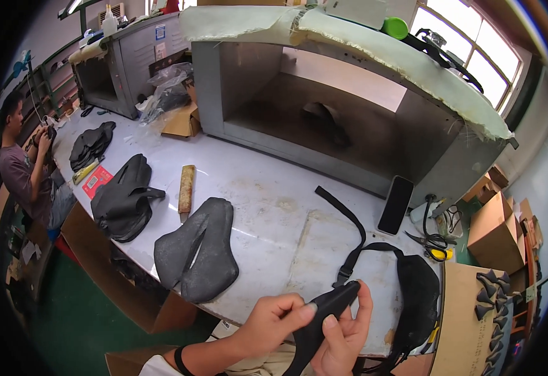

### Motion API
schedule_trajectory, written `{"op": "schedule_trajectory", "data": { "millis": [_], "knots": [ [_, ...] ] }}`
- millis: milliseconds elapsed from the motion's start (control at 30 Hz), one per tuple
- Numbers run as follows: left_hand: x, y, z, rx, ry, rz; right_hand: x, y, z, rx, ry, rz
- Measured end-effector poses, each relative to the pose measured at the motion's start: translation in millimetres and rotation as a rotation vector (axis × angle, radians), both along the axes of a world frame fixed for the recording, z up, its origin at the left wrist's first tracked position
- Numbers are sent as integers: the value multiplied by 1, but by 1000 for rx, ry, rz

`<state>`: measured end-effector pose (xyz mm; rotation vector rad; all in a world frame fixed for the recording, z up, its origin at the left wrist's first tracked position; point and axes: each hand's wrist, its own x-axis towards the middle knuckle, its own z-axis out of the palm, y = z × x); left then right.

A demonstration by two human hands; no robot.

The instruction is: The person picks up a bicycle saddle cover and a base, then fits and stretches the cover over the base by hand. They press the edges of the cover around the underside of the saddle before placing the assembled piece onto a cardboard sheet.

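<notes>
My left hand [273,323] pinches the edge of a dark, soft piece shaped like a bicycle saddle cover [315,331], thumb on top. The fingers of my right hand [343,332] wrap round its narrow nose from the other side. The cover's lower end runs down between my wrists, partly out of sight. On the table to the left lies a grey-black saddle cover [214,266] with a long slit along its middle. Beyond it sit a heap of dark covers [124,203] and a smaller heap [92,145].
A knife with a worn wooden handle [187,188] lies on the white table [268,250]. A large grey open-fronted box [255,147] stands behind. To the right are a phone [396,203], scissors [434,241], and a black waist bag [417,294]. Another person [26,166] works at far left.
</notes>
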<state>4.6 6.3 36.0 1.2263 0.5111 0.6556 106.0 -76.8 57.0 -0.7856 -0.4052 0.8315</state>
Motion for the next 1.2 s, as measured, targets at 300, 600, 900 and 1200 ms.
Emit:
{"op": "schedule_trajectory", "data": {
  "millis": [300,600,900,1200],
  "knots": [
    [12,-9,-12,-196,-8,-95,10,-3,2,-58,106,-63],
    [21,-16,-19,13,-8,-331,31,-2,-8,-159,268,-28],
    [15,-4,-19,182,38,-82,40,-16,-17,-68,586,113],
    [3,-32,-57,-748,243,-260,73,-29,-34,685,623,509]
  ]
}}
